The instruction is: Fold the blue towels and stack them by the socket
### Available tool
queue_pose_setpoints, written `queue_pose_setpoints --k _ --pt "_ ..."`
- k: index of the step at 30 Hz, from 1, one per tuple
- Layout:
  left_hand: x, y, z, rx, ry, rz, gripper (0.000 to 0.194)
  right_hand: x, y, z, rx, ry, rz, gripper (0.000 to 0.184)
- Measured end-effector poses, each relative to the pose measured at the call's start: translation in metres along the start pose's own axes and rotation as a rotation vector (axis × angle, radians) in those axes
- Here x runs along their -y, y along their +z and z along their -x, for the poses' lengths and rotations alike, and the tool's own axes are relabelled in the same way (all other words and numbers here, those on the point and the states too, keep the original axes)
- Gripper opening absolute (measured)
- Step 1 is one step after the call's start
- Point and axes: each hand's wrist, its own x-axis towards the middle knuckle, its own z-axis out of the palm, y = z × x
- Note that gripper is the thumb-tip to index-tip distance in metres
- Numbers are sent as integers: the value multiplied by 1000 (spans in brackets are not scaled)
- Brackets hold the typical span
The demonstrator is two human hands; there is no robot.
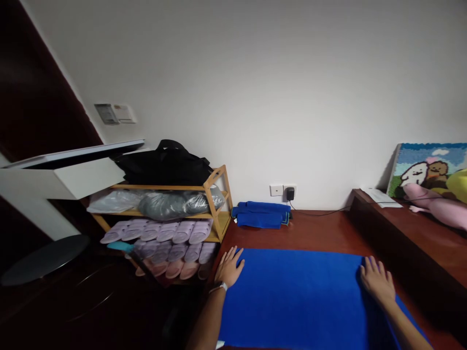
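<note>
Pale wall (255, 97) rose behind wooden rack (213, 214); dark woodwork (32, 92) and round stool (45, 260) stood left of rack, reddish table (321, 231) right. Light was dim.

The spread cloth (295, 296) looks matt, the wooden tabletop (321, 231) smooth and faintly glossy, the clear plastic wrapping (171, 206) shiny.

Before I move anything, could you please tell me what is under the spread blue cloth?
Reddish-brown tabletop shows beyond the far edge of the spread blue cloth; everything directly beneath it is covered.
</note>
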Motion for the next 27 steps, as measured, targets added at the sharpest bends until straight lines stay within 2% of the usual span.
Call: queue_pose_setpoints --k 3,7,9,12,14,17,20,23,27 --pt "-3 -2 1 6 -4 1 53 68 -12 35 -97 -172 -8 74" --pt "-4 -2 2 3 -4 -7 53 178 -15 96 28 -528 -164 68" --pt "-4 -1 2 -7 -2 -9 53 225 -14 122 90 -647 -234 67" --pt "-2 1 2 -18 4 -6 52 273 -15 142 178 -699 -258 67" --pt "0 4 2 -28 7 0 52 288 -17 142 212 -679 -239 68" --pt "3 8 1 -47 15 10 52 285 -15 126 210 -631 -206 68" --pt "5 11 0 -53 18 12 52 252 -8 99 189 -570 -171 69" --pt "4 9 0 -36 14 1 52 193 1 64 168 -460 -95 70" --pt "1 5 0 -19 12 -18 52 94 13 14 151 -244 -13 74"
